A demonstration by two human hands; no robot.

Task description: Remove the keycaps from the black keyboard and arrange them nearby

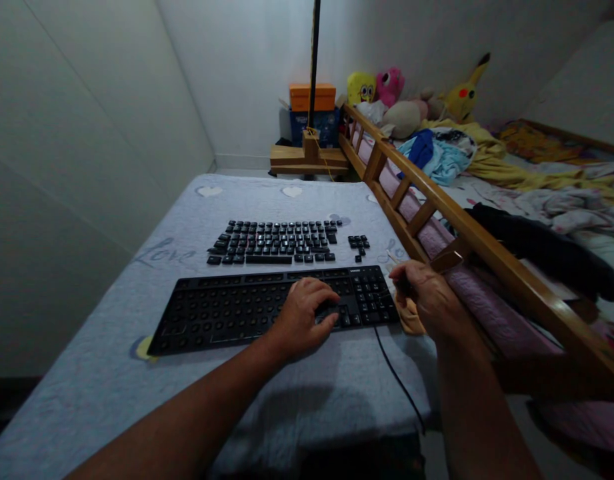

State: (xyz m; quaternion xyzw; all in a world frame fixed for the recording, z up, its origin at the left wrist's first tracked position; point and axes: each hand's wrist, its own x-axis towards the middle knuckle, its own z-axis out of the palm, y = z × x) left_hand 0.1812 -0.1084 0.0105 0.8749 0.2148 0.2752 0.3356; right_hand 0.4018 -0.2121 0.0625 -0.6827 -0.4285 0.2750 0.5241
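A black keyboard (227, 310) lies slightly slanted on the cloth-covered table. Most of its left and middle part is stripped of keycaps, while the number pad (374, 297) still has its caps. My left hand (307, 310) rests on the keyboard beside the arrow-key area, thumb and fingers apart, holding nothing. Just past the keyboard's right end, my right hand (427, 293) is closed around a thin wire tool (451, 261), whose exact kind I cannot make out. Behind the keyboard, the removed keycaps (277, 240) sit in rows, with a smaller keycap group (359, 245) to their right.
A tan cloth (411, 319) lies under my right hand. The keyboard cable (394, 373) runs toward the front edge. A wooden bed rail (437, 193) borders the table's right side. Beyond the far edge stand a wooden stand base (309, 157) and an orange box (311, 97).
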